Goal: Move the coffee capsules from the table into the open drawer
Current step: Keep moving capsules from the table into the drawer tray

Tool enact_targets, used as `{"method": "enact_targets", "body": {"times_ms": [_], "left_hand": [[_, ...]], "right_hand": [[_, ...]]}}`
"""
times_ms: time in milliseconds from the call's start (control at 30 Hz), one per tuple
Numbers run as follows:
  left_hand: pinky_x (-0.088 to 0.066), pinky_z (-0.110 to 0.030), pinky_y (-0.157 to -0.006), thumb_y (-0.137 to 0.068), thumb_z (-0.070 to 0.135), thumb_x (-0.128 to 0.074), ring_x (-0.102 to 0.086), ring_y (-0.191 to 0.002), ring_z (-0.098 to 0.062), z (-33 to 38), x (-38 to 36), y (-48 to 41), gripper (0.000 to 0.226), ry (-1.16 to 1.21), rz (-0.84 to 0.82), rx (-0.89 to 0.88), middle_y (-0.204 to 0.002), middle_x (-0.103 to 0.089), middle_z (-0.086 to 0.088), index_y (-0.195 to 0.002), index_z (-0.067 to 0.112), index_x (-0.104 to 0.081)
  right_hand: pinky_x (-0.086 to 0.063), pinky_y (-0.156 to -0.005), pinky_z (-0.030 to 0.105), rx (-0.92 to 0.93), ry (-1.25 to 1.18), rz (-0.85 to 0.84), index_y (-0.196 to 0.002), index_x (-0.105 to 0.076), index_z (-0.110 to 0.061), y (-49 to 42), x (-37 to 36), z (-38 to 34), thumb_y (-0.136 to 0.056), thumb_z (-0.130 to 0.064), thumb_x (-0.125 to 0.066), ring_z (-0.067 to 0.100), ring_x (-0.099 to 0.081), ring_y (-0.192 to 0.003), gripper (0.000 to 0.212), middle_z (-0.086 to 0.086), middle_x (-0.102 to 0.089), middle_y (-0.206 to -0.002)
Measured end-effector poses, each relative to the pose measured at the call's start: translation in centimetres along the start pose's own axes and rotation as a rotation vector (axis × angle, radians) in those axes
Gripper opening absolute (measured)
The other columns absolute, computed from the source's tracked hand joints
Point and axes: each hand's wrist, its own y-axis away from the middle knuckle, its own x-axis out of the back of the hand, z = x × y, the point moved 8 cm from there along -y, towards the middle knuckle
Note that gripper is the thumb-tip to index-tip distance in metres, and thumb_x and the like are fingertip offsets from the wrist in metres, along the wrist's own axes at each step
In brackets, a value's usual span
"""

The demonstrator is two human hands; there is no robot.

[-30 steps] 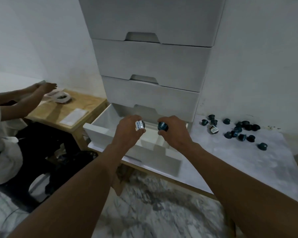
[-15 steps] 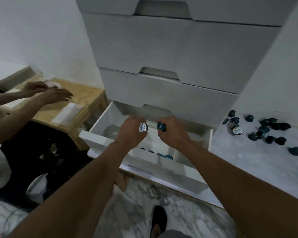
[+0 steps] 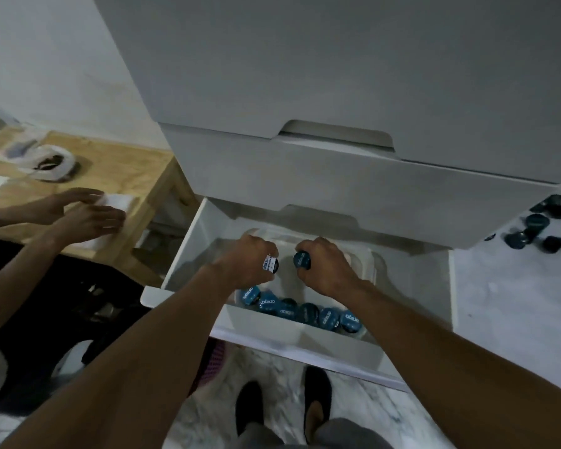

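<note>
Both my hands hover over the open white drawer (image 3: pixel 188 241) at the bottom of the cabinet. My left hand (image 3: pixel 246 264) grips a dark capsule with a white label (image 3: pixel 270 264). My right hand (image 3: pixel 327 267) grips a blue capsule (image 3: pixel 302 260). Several blue capsules (image 3: pixel 302 314) lie in a row inside a white bin at the drawer's front. More dark capsules (image 3: pixel 538 228) sit loose on the marble table (image 3: pixel 515 303) at the far right, partly cut off by the frame edge.
Shut drawers of the tall white cabinet (image 3: pixel 337 176) overhang the open one. At the left, another person's hands (image 3: pixel 78 212) rest on a wooden side table (image 3: pixel 123 170) with a white bowl (image 3: pixel 47 163). My feet (image 3: pixel 282 403) stand on the marble floor.
The view has moved closer and tilted down over the drawer. Both hands, each still holding its capsule, now sit lower inside the drawer, above the row of capsules.
</note>
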Motion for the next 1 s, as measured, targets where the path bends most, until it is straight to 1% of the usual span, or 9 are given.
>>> {"method": "enact_targets", "body": {"times_ms": [133, 300, 400, 467, 567, 733, 833, 900, 1000], "left_hand": [[-0.039, -0.025, -0.072, -0.082, 0.037, -0.066, -0.057, -0.094, -0.019, -1.2, -0.3, -0.6, 0.036, -0.037, -0.031, -0.109, -0.111, -0.062, -0.003, -0.116, 0.025, -0.059], [-0.037, -0.026, -0.074, -0.086, 0.024, -0.062, -0.055, -0.104, -0.022, -1.2, -0.6, -0.7, 0.036, -0.079, -0.028, -0.260, -0.118, -0.059, -0.006, -0.122, 0.020, -0.057], [-0.040, -0.031, -0.077, -0.086, 0.026, -0.063, -0.054, -0.107, -0.024, -1.0, -1.4, -0.5, 0.035, -0.163, -0.037, -0.330, -0.117, -0.059, -0.006, -0.120, 0.019, -0.056], [-0.041, -0.034, -0.077, -0.085, 0.030, -0.064, -0.056, -0.103, -0.025, -1.1, -1.9, -0.6, 0.031, -0.233, -0.027, -0.343, -0.113, -0.061, -0.006, -0.114, 0.020, -0.057], [-0.040, -0.037, -0.083, -0.085, 0.028, -0.063, -0.056, -0.103, -0.024, -1.2, -2.2, -1.0, 0.026, -0.246, -0.033, -0.348, -0.109, -0.062, -0.005, -0.109, 0.020, -0.057], [-0.042, -0.036, -0.084, -0.085, 0.028, -0.063, -0.057, -0.103, -0.023, -1.3, -2.4, -1.7, 0.032, -0.210, -0.070, -0.347, -0.113, -0.062, -0.005, -0.115, 0.020, -0.057], [-0.041, -0.034, -0.086, -0.089, 0.021, -0.059, -0.058, -0.104, -0.024, -1.5, -2.2, -1.9, 0.030, -0.179, -0.072, -0.322, -0.117, -0.063, -0.006, -0.119, 0.020, -0.059], [-0.042, -0.034, -0.087, -0.090, 0.014, -0.055, -0.058, -0.103, -0.024, -1.6, -2.1, -1.9, 0.029, -0.208, -0.058, -0.315, -0.117, -0.063, -0.007, -0.118, 0.020, -0.060], [-0.042, -0.035, -0.089, -0.091, 0.013, -0.054, -0.058, -0.103, -0.026, -1.5, -2.2, -1.9, 0.029, -0.230, -0.053, -0.303, -0.117, -0.062, -0.008, -0.118, 0.021, -0.062]], "right_hand": [[-0.040, -0.089, 0.027, -0.060, 0.001, -0.003, -0.122, -0.058, -0.014, 0.3, -1.4, -1.0, -0.081, -0.012, -0.066, 0.029, -0.053, -0.109, 0.042, 0.014, -0.055, -0.116], [-0.045, -0.090, 0.034, -0.128, 0.042, 0.002, -0.122, -0.059, -0.011, 0.8, -1.6, -1.6, -0.080, -0.014, -0.068, 0.030, -0.055, -0.109, 0.043, 0.015, -0.059, -0.118], [-0.046, -0.092, 0.035, -0.177, 0.049, 0.005, -0.122, -0.059, -0.010, 1.1, -1.9, -1.6, -0.080, -0.013, -0.069, 0.029, -0.056, -0.110, 0.043, 0.015, -0.061, -0.119], [-0.045, -0.094, 0.035, -0.196, 0.054, 0.007, -0.123, -0.059, -0.011, 1.2, -2.1, -1.5, -0.080, -0.013, -0.069, 0.029, -0.055, -0.112, 0.043, 0.014, -0.060, -0.121], [-0.044, -0.092, 0.034, -0.197, 0.055, 0.001, -0.122, -0.059, -0.012, 1.0, -2.5, -1.8, -0.082, -0.013, -0.067, 0.029, -0.054, -0.112, 0.041, 0.015, -0.060, -0.121], [-0.044, -0.091, 0.031, -0.182, 0.037, -0.034, -0.125, -0.058, -0.012, 0.2, -3.2, -2.2, -0.080, -0.011, -0.068, 0.028, -0.055, -0.113, 0.045, 0.014, -0.060, -0.123], [-0.043, -0.094, 0.030, -0.205, 0.007, -0.035, -0.128, -0.056, -0.011, 0.0, -3.4, -1.9, -0.081, -0.013, -0.068, 0.026, -0.054, -0.117, 0.048, 0.012, -0.058, -0.128], [-0.044, -0.095, 0.029, -0.223, -0.014, -0.033, -0.128, -0.055, -0.010, 0.0, -3.4, -1.6, -0.085, -0.012, -0.063, 0.026, -0.054, -0.117, 0.044, 0.012, -0.058, -0.129], [-0.047, -0.094, 0.030, -0.239, -0.032, -0.032, -0.124, -0.059, -0.008, -0.1, -3.5, -1.2, -0.086, -0.009, -0.061, 0.028, -0.058, -0.111, 0.038, 0.014, -0.062, -0.124]]}}
